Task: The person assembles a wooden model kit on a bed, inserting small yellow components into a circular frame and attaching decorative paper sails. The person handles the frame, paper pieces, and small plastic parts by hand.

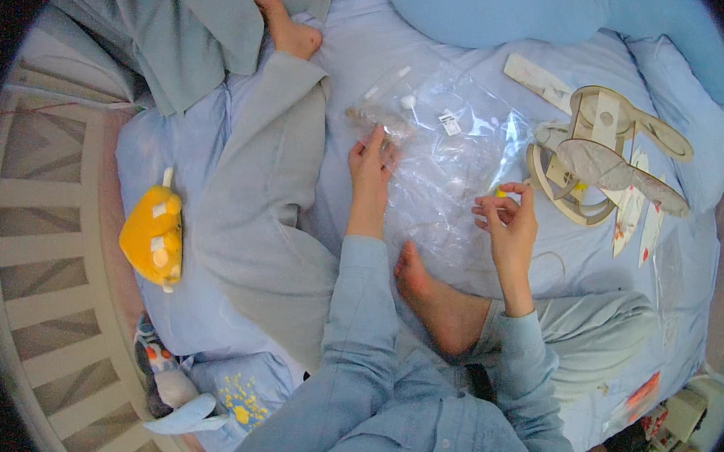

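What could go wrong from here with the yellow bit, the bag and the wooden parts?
The yellow bit at the right hand is small; it could drop and get lost in the creases of the bag.
The foot lies close to the bag's lower edge; moving it might drag the bag.
The wooden parts are piled at angles on a rumpled sheet, so they might topple.

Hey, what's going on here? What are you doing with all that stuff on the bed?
Someone in a blue shirt sits on the bed with clear plastic spread out in front. The left hand is at its left side. The right hand is by a small yellow thing, too tiny to make out. Wooden pieces lie to the right, and a yellow plush toy to the left.
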Motion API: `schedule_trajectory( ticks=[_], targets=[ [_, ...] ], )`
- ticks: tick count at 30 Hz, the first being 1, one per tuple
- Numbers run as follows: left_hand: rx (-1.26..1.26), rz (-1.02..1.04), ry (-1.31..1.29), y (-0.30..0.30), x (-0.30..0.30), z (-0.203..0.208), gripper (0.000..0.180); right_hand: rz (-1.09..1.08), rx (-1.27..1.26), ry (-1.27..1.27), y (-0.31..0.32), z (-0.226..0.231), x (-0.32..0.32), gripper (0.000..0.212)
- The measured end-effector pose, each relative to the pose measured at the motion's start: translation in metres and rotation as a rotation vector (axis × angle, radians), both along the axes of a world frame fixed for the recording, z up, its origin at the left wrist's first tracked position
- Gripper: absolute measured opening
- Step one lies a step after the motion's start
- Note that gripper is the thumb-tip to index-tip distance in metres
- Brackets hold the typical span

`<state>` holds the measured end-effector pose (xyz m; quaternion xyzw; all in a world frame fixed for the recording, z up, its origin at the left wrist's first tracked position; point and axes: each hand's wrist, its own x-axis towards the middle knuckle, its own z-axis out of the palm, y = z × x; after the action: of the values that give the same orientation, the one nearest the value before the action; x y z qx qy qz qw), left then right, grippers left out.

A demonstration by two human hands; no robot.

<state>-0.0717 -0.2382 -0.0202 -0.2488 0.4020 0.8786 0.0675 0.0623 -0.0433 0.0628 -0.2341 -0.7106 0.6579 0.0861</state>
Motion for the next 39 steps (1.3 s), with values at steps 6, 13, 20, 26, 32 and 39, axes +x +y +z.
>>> schedule_trajectory(
  ticks=[6,13,20,26,32,39],
  targets=[
    [-0.011,-0.015,0.091,-0.008,-0.001,-0.018,0.027,0.028,-0.017,0.056,-0.001,0.006,0.019,0.012],
    [0.170,0.127,0.057,-0.011,-0.004,-0.021,0.025,-0.013,0.257,-0.106,0.004,-0.006,0.046,0.014],
    [-0.020,-0.002,0.054,-0.010,-0.003,-0.005,0.031,0.130,1.049,-0.035,-0.001,0.008,0.038,0.018],
    [-0.203,0.009,-0.088,-0.005,-0.006,0.005,0.035,0.204,0.949,-0.317,-0.002,0.013,-0.008,0.035],
    [-0.174,-0.001,-0.085,-0.005,-0.002,0.001,0.034,0.238,0.897,-0.412,0.009,-0.015,-0.032,0.039],
    [-0.037,0.030,-0.055,-0.006,0.002,-0.004,0.070,0.233,0.902,-0.266,0.006,-0.028,-0.039,0.023]
  ],
)
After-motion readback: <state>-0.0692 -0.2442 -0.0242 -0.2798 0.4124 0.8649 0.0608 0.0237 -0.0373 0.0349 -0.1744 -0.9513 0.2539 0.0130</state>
